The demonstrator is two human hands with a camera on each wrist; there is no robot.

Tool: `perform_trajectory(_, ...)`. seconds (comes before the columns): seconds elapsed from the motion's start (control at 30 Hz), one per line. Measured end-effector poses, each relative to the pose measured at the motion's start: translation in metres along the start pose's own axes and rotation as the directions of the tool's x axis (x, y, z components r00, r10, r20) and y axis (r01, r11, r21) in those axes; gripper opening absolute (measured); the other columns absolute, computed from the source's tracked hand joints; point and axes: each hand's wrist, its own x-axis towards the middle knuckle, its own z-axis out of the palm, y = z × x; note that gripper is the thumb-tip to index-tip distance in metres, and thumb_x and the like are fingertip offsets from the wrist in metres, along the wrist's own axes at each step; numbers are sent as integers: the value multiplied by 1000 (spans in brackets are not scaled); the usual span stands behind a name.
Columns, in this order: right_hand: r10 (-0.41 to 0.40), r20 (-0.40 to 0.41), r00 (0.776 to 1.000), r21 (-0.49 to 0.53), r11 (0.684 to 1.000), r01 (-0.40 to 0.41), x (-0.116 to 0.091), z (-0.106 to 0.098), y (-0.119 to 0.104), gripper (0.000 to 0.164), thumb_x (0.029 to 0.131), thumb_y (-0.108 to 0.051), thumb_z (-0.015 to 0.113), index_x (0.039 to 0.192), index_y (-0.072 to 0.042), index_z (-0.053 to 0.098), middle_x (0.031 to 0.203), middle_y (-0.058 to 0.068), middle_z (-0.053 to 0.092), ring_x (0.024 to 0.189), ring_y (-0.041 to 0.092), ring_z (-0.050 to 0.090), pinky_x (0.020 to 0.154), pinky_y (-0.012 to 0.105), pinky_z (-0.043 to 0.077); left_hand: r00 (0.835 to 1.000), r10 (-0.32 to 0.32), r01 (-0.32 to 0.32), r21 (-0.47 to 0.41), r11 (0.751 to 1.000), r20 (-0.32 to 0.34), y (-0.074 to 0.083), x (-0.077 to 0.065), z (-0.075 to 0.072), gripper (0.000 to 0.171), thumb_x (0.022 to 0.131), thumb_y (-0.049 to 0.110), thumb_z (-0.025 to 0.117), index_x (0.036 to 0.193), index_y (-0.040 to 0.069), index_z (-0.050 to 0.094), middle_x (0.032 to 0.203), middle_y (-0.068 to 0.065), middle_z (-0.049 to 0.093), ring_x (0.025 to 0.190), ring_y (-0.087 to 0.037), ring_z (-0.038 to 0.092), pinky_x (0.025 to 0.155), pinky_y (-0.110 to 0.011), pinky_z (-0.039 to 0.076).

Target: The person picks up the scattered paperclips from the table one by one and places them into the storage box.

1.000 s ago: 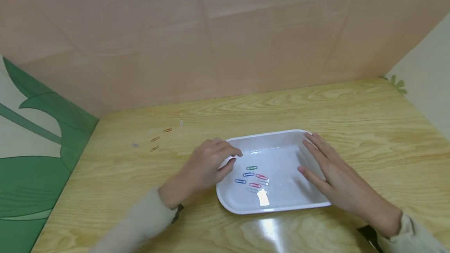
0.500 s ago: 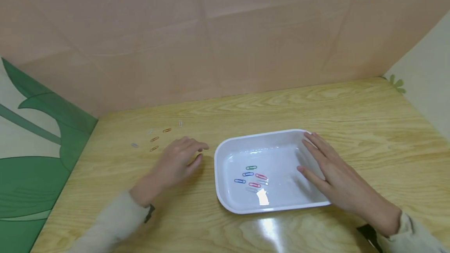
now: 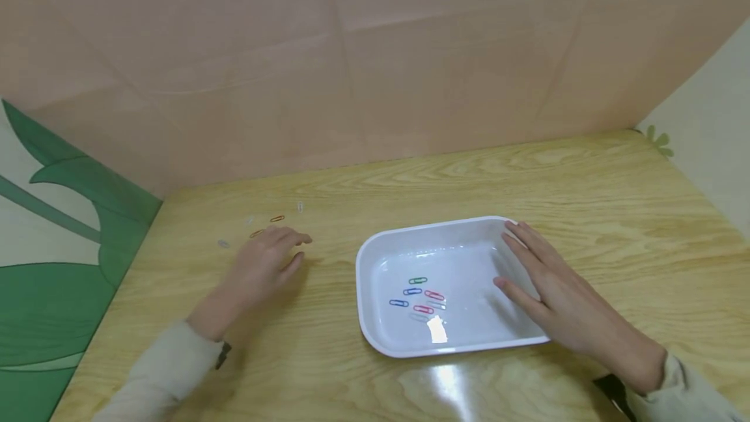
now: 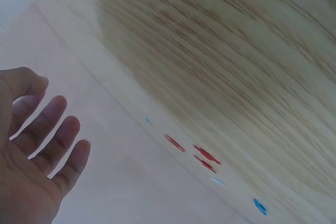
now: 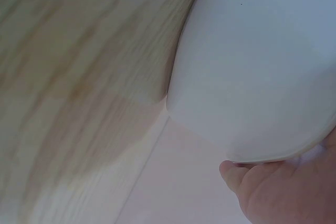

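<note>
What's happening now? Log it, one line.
left hand over table; right hand touching tray; paper clips in tray; more clips on table

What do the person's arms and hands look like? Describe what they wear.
The left sleeve and right sleeve are pale beige, reaching the wrists. The left hand and right hand are bare, without gloves. A dark piece shows below each wrist.
</note>
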Motion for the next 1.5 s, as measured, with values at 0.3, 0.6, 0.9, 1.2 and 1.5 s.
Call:
perform_trajectory(0.3, -4, -4, 1000, -10, 1000, 4, 1, 0, 0, 69, 100, -33, 58, 155, -3, 29, 164, 13, 23, 153, 31, 17, 128, 38, 10, 999, -38, 39, -4, 999, 20, -19, -8, 0, 29, 83, 9, 77, 111, 3, 70, 107, -13, 74, 97, -30, 70, 85, -44, 59)
perform_trajectory(0.6, -13, -12, 1000, -16, 1000, 13, 1, 1, 0, 69, 100, -33, 59, 155, -2, 29, 164, 14, 23, 154, 29, 14, 128, 32, 6, 992, -118, 120, -45, 992, 50, -36, -15, 0, 29, 86, 8, 74, 114, 4, 68, 112, -13, 72, 101, -31, 68, 87, -46, 58)
perform_trajectory(0.9, -12, -11, 1000, -14, 1000, 12, 2, 1, 0, 69, 100, -33, 59, 155, -3, 29, 164, 14, 24, 154, 30, 16, 127, 29, 5, 978, -188, 194, -60, 979, 93, -52, -23, -2, 29, 88, 9, 73, 115, 4, 68, 113, -13, 71, 104, -31, 66, 90, -48, 56)
perform_trajectory(1.2, -13, -12, 1000, -12, 1000, 13, 2, 2, 1, 69, 99, -32, 59, 154, -2, 30, 163, 14, 24, 153, 31, 17, 127, 28, 5, 943, -261, 269, -12, 963, 206, -67, -33, 0, 29, 92, 14, 68, 118, 3, 68, 119, -16, 70, 113, -37, 63, 99, -55, 51)
perform_trajectory(1.5, -18, -17, 1000, -15, 1000, 18, 1, 3, 0, 69, 99, -32, 60, 154, -2, 31, 163, 14, 25, 154, 30, 17, 126, 24, 4, 907, -305, 318, 1, 948, 289, -76, -36, 3, 29, 93, 17, 67, 119, 4, 68, 111, -15, 71, 102, -34, 66, 91, -54, 54)
